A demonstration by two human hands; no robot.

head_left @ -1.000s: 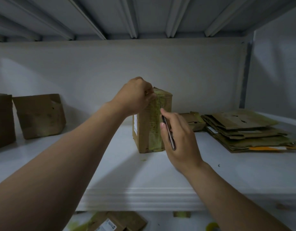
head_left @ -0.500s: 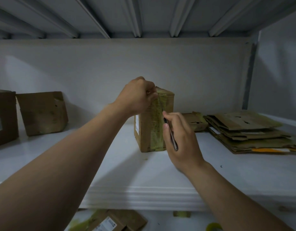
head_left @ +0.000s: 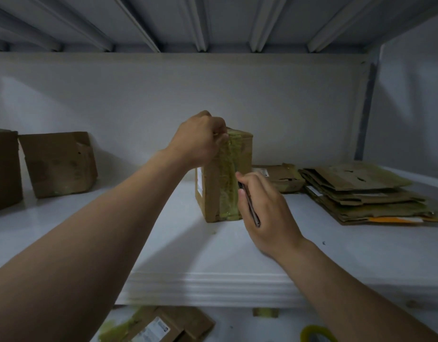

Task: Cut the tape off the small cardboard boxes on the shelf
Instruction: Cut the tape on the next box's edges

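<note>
A small brown cardboard box (head_left: 245, 154) stands upright in the middle of the white shelf (head_left: 163, 233). A strip of yellowish tape (head_left: 228, 178) runs down its front face. My left hand (head_left: 200, 139) pinches the top end of that tape at the box's upper left corner. My right hand (head_left: 264, 208) sits against the box's lower right front and grips a thin dark cutter (head_left: 250, 206), its tip at the tape's right edge. The blade itself is hidden.
Two more brown boxes (head_left: 57, 164) stand at the far left against the back wall. A pile of flattened cardboard (head_left: 361, 191) lies at the right, with a crushed box (head_left: 277, 176) behind it. Below the shelf lie a labelled box (head_left: 163, 327) and a tape roll (head_left: 314, 334).
My right hand with the cutter has slid slightly down along the tape's right edge. My left hand keeps its pinch on the tape top; the box stays in place.
</note>
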